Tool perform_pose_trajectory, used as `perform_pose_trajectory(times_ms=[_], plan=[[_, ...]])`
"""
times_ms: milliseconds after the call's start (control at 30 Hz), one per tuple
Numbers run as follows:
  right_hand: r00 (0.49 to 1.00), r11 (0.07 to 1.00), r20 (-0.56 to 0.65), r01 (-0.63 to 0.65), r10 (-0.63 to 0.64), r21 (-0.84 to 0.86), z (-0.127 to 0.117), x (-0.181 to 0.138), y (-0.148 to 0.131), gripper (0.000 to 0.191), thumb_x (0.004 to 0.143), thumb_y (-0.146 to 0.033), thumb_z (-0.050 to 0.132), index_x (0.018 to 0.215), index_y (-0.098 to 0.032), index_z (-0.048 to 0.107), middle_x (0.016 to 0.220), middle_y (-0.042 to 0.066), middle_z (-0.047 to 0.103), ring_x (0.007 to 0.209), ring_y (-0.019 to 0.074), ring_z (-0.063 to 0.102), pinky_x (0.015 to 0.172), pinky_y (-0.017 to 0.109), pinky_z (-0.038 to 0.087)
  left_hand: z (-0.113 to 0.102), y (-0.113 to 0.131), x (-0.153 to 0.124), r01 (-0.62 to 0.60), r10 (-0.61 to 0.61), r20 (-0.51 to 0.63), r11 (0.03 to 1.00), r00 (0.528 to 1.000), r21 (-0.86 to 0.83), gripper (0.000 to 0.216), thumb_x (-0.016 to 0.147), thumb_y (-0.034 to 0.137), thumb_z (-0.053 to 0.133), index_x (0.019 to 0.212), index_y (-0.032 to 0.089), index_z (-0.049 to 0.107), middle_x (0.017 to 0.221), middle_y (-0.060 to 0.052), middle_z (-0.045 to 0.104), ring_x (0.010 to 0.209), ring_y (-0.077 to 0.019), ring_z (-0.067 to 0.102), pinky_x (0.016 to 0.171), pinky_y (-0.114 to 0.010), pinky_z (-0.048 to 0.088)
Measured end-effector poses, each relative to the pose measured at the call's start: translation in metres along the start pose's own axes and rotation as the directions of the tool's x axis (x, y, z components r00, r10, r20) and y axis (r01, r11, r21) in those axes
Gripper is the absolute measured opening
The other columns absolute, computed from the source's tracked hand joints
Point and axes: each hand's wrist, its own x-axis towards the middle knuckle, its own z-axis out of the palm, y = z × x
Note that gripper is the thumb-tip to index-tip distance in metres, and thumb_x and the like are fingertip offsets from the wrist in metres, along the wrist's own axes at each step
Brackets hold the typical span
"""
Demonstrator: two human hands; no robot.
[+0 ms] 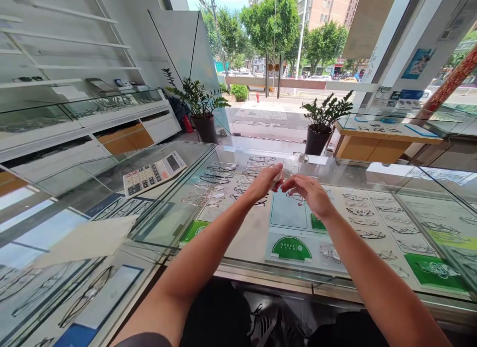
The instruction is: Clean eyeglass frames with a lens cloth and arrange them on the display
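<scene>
Above the glass display counter (238,272), a pair of thin-framed eyeglasses (291,164) is held up between my two hands, its round lenses facing away. My left hand (267,182) is closed at the left side of the frame, thumb on top; a small whitish bit shows at its fingers, too little to name. My right hand (313,194) has its fingers bent around the near side of the same eyeglasses, partly hiding the temples. Beneath the glass lie rows of other eyeglasses (218,178), and a green sign (291,248) sits below my hands.
A calculator (154,174) rests on the counter at left, near a cream cloth or sheet (87,240). More eyeglasses (359,210) lie in the case at right. Two potted plants (205,128) flank glass doors (274,81). A wooden display table (376,145) stands back right.
</scene>
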Motion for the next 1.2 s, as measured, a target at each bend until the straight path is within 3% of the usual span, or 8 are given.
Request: perform_pose_trajectory(times_ms=[133, 267, 433, 533, 667, 1000, 1133, 1200], plan=[[0.998, 0.999, -0.066, 0.009, -0.006, 0.043, -0.006, 0.001, -0.004, 0.036, 0.103, -0.047, 0.059, 0.097, -0.021, 0.083, 0.101, 0.009, 0.081, 0.097, 0.0232, 0.075, 0.084, 0.036, 0.058, -0.005, 0.019, -0.013, -0.070, 0.061, -0.114, 0.994, 0.992, -0.082, 0.075, 0.086, 0.092, 0.053, 0.072, 0.019, 0.059, 0.070, -0.002, 0.058, 0.067, -0.0165, 0.058, 0.071, -0.032, 0.051], [0.990, 0.997, -0.144, 0.010, 0.000, 0.071, -0.011, 0.001, -0.004, 0.035, 0.103, -0.046, 0.059, 0.097, -0.022, 0.083, 0.102, 0.010, 0.081, 0.097, 0.0249, 0.075, 0.082, 0.038, 0.060, -0.037, 0.018, -0.046, -0.125, 0.128, -0.267, 0.992, 0.955, 0.028, 0.058, 0.096, 0.075, 0.050, 0.080, 0.020, 0.062, 0.081, -0.004, 0.064, 0.082, -0.0202, 0.062, 0.078, -0.033, 0.046], [0.992, 0.994, -0.124, 0.015, -0.002, 0.109, -0.011, -0.001, -0.003, 0.034, 0.103, -0.045, 0.059, 0.096, -0.024, 0.085, 0.100, 0.011, 0.080, 0.097, 0.0261, 0.074, 0.074, 0.037, 0.059, -0.123, -0.014, -0.112, 0.030, 0.105, -0.580, 0.975, 0.808, 0.219, 0.021, 0.087, 0.041, 0.057, 0.091, 0.021, 0.061, 0.090, -0.005, 0.067, 0.088, -0.0217, 0.059, 0.081, -0.034, 0.046], [0.993, 0.993, -0.116, 0.002, 0.012, 0.117, -0.009, -0.003, -0.004, 0.034, 0.102, -0.046, 0.060, 0.097, -0.025, 0.086, 0.101, 0.011, 0.080, 0.098, 0.0265, 0.074, 0.074, 0.037, 0.060, -0.182, -0.033, -0.149, 0.227, 0.045, -0.732, 0.936, 0.680, 0.268, 0.023, 0.084, 0.032, 0.061, 0.105, 0.023, 0.058, 0.100, -0.005, 0.069, 0.090, -0.0205, 0.061, 0.084, -0.034, 0.047], [0.994, 0.992, -0.108, -0.018, 0.031, 0.124, -0.008, -0.004, -0.002, 0.034, 0.102, -0.046, 0.061, 0.096, -0.026, 0.087, 0.102, 0.012, 0.080, 0.097, 0.0268, 0.074, 0.072, 0.037, 0.060, -0.230, -0.049, -0.183, 0.354, 0.002, -0.780, 0.891, 0.625, 0.286, 0.031, 0.083, 0.028, 0.072, 0.110, 0.021, 0.059, 0.112, -0.008, 0.074, 0.095, -0.0207, 0.065, 0.093, -0.036, 0.050], [0.994, 0.989, -0.075, -0.070, 0.080, 0.129, -0.005, -0.007, -0.005, 0.034, 0.103, -0.046, 0.060, 0.100, -0.023, 0.086, 0.105, 0.011, 0.080, 0.100, 0.0237, 0.073, 0.075, 0.030, 0.061, -0.244, -0.068, -0.198, 0.504, -0.046, -0.778, 0.786, 0.626, 0.359, 0.038, 0.084, 0.045, 0.078, 0.109, 0.020, 0.066, 0.116, -0.012, 0.078, 0.103, -0.0272, 0.073, 0.097, -0.041, 0.055], [0.993, 0.989, -0.088, -0.063, 0.075, 0.137, -0.008, -0.006, -0.004, 0.032, 0.102, -0.043, 0.061, 0.098, -0.024, 0.087, 0.104, 0.011, 0.080, 0.100, 0.0244, 0.073, 0.075, 0.031, 0.061, -0.244, -0.051, -0.218, 0.539, -0.005, -0.797, 0.739, 0.604, 0.405, 0.056, 0.086, 0.050, 0.073, 0.131, 0.019, 0.059, 0.136, -0.016, 0.072, 0.118, -0.0275, 0.070, 0.100, -0.039, 0.054], [0.992, 0.987, -0.104, -0.058, 0.074, 0.147, -0.009, -0.004, -0.004, 0.032, 0.102, -0.041, 0.061, 0.097, -0.023, 0.087, 0.103, 0.012, 0.080, 0.099, 0.0248, 0.072, 0.075, 0.032, 0.060, -0.246, -0.034, -0.239, 0.602, 0.024, -0.804, 0.650, 0.594, 0.464, 0.053, 0.089, 0.049, 0.067, 0.132, 0.019, 0.058, 0.133, -0.016, 0.071, 0.116, -0.0275, 0.068, 0.100, -0.040, 0.053]])
